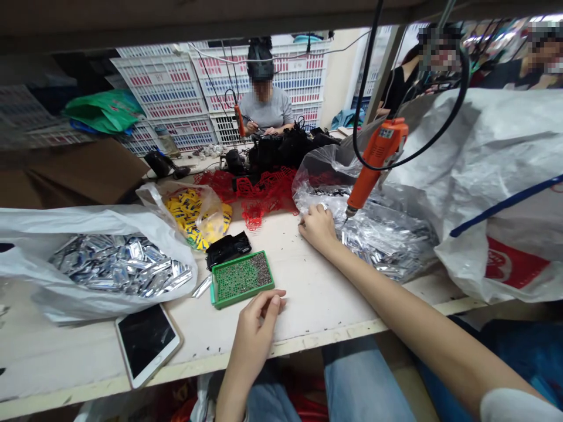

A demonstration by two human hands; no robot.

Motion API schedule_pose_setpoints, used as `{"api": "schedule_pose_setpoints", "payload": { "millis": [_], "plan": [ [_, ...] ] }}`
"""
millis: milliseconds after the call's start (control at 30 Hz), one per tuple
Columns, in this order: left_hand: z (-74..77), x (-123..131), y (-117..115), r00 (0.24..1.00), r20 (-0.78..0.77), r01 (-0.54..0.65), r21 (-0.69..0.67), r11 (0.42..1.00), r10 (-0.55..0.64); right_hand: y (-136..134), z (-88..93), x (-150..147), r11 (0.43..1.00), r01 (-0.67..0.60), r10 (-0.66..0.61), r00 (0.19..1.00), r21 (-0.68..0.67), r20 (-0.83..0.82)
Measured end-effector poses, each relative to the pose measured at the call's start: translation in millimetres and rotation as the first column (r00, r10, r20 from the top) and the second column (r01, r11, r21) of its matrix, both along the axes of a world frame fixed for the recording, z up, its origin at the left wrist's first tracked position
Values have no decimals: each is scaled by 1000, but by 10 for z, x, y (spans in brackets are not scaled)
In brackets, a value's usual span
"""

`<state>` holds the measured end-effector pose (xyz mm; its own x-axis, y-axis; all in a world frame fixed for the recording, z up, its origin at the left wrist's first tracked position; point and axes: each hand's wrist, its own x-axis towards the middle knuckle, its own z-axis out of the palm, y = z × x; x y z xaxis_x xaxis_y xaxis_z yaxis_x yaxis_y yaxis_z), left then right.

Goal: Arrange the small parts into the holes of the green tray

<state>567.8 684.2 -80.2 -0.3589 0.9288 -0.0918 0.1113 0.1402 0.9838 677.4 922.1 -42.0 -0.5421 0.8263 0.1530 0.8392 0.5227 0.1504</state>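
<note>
Near the bench's front edge is my left hand [260,316], its fingers loosely bent and apart, with nothing visible in it. Just beyond it sits a green tray [235,287] of small screws, and behind that lies a black plastic part [227,249]. My right hand [319,227] reaches forward to the edge of a clear bag [387,234] of shiny silver pieces. Its fingers curl downward, and what they hold, if anything, is hidden. An orange electric screwdriver [377,161] hangs tip down just right of my right hand.
On the left are a white bag [35,234] of silver pieces, a bag of yellow pieces [189,214] and a phone [147,343]. Red plastic frames [268,190] lie at the back. Across the bench sits a person [266,108]. A large white sack [497,152] stands right.
</note>
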Motion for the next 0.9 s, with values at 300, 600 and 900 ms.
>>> {"api": "schedule_pose_setpoints", "payload": {
  "millis": [300,600,900],
  "plan": [
    [-23,5,-5,1000,19,-11,4,1000,11,332,28,-200,1000,1,0,999,-27,48],
    [-19,5,4,999,36,-13,14,1000,12,-116,62,126,963,-224,229,973,-151,16],
    [7,24,6,999,29,-16,38,999,15,-647,84,482,920,-327,334,942,-214,-3]
  ]
}}
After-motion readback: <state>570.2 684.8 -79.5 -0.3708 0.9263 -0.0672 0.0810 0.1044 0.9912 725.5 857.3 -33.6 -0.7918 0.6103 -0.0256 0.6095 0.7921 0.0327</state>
